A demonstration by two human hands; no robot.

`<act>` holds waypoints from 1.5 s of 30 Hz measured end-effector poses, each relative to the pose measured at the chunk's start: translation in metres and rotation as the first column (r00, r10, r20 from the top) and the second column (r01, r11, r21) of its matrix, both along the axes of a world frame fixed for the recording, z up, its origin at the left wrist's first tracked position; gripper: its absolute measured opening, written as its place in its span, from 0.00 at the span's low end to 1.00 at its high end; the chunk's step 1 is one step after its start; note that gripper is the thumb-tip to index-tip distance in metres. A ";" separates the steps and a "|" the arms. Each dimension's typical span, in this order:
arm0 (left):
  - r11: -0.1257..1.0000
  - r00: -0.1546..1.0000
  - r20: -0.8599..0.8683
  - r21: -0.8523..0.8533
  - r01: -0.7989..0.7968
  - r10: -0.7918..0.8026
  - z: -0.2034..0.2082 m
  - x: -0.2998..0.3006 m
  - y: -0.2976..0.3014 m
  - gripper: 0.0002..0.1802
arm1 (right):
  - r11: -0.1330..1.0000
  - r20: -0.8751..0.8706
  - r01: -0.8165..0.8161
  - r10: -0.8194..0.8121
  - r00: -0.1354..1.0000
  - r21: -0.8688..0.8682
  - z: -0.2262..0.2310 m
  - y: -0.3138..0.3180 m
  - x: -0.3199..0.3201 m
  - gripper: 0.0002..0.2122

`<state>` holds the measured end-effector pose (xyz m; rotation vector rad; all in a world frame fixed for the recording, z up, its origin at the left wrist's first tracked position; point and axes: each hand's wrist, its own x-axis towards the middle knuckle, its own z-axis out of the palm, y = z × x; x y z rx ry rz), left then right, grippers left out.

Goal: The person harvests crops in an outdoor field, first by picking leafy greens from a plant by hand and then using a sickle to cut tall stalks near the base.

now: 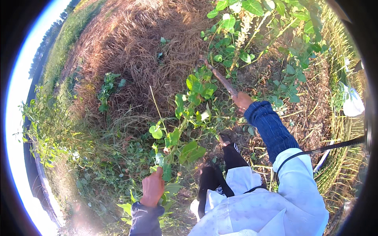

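My right hand (242,100), in a dark blue knitted cuff, is closed around a long brown wooden stick (221,79). It slants away up and to the left, its far end near the dry grass; I cannot make out whether a blade is fixed to it. Lower down, my left hand (152,188) is closed at the base of a broad-leaved green plant (173,137), apparently gripping its stem, though the fingers hide the grip itself. The plant's large leaves lean up and away from that hand, toward the stick.
A mound of dry brown grass (138,51) covers the far left. Another leafy plant (246,31) stands at the far right, with a white bag-like object (352,101) beyond. Low green weeds (114,169) spread to my left. My foot (224,139) is among the plants.
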<state>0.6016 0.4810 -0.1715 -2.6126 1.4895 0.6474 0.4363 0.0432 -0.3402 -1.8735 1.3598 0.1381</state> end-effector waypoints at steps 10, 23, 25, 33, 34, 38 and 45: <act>0.966 0.941 -0.225 0.006 -0.258 0.253 0.039 -0.053 0.129 0.12 | 0.694 -0.197 0.587 -0.562 0.804 0.418 0.101 0.175 -0.386 0.16; 0.893 0.887 -0.146 0.184 -0.411 0.438 -0.141 -0.065 0.369 0.37 | 0.387 0.008 0.752 -0.891 0.454 0.533 0.054 0.277 -0.416 0.15; 0.992 0.997 0.003 0.099 -0.079 0.079 -0.180 -0.041 0.374 0.39 | 0.388 -0.002 0.718 -0.879 0.477 0.578 0.073 0.272 -0.387 0.15; 0.984 0.933 -0.320 -0.014 -0.179 0.165 -0.176 0.021 0.135 0.22 | 0.458 0.138 0.557 -0.842 0.522 0.693 0.095 0.195 -0.309 0.13; 0.984 0.948 -0.314 -0.142 -0.104 0.055 -0.153 0.021 0.070 0.20 | 0.471 0.146 0.552 -0.835 0.530 0.688 0.096 0.177 -0.302 0.13; 0.904 0.963 -0.267 -0.420 -0.076 -0.043 -0.031 0.023 -0.166 0.15 | 0.484 0.171 0.447 -0.799 0.577 0.752 0.107 0.087 -0.258 0.13; 0.421 0.873 -0.136 -0.903 0.085 -0.468 0.114 -0.008 -0.585 0.42 | 0.351 0.158 0.320 -0.852 0.500 0.880 0.063 -0.052 -0.222 0.14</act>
